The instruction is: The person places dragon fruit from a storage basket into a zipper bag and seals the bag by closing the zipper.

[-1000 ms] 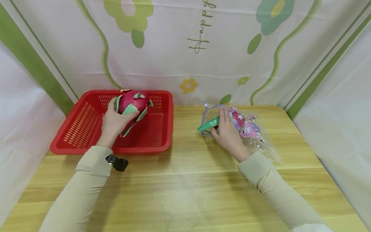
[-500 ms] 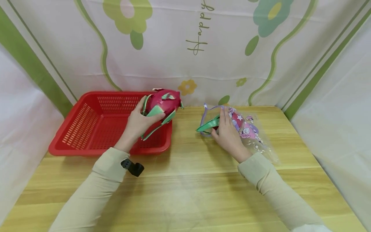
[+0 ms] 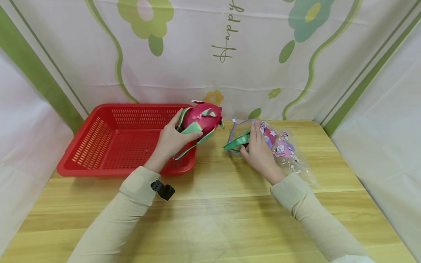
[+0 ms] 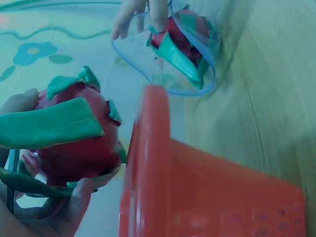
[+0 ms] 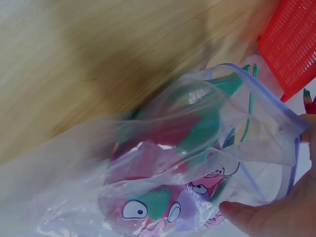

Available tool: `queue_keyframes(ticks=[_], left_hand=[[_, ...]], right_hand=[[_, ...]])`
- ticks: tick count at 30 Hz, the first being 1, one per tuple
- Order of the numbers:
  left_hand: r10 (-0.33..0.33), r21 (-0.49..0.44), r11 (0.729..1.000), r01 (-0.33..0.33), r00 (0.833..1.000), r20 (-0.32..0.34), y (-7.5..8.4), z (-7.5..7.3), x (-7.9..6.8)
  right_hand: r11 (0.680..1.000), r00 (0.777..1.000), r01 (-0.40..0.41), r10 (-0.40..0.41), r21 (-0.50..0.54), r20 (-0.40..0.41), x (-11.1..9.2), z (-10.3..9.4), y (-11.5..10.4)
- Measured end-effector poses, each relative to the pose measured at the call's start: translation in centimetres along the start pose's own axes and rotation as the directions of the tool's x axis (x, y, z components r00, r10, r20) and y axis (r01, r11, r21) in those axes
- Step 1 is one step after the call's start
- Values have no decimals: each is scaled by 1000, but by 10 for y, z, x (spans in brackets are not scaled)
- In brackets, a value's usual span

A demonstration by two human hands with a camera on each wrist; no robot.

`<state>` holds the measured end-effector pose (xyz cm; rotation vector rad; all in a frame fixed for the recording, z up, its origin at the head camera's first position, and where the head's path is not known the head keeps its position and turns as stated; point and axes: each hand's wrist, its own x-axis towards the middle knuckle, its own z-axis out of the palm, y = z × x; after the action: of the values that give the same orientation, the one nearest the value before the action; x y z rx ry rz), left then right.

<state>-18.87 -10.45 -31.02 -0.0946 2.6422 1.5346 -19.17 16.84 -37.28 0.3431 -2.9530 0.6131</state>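
Basket (image 3: 108, 173), red and pierced with slots, is placed at the left on the wood-grain table (image 3: 210, 223). A black band (image 3: 162, 190) is worn at the cuff of the left sleeve (image 3: 138, 188). By the left hand (image 3: 171, 140) a dragon fruit (image 3: 201, 117), deep pink with green scales, is grasped, fingers and thumb curled round it; it is held up at the basket's right end, reaching past the edge, apart from the bag. Further right, that clear bag (image 3: 299, 168), printed with cartoon figures, is laid on the table, its purple-edged mouth turned toward the basket. A second dragon fruit (image 4: 185, 42) is contained inside, a green scale projecting from the mouth. The mouth is touched by the right hand (image 3: 260, 151), its fingers extended; whether the film is pinched cannot be told.
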Motion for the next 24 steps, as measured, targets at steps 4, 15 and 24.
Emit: queue_keyframes(ticks=[4,15,24], left_hand=[[8,15,1000,-8,1000,17,5,11,-1],[47,89,994,-57,993,111,11,46,2],[46,137,988,-65,989,139,11,71,7]], right_hand=[[1000,1000,-4,4,0,1,0,-1,1],[1000,1000,16,-16,3,-23,-1,-1,3],[1000,1000,18,-18,11,5,-3,-2,4]])
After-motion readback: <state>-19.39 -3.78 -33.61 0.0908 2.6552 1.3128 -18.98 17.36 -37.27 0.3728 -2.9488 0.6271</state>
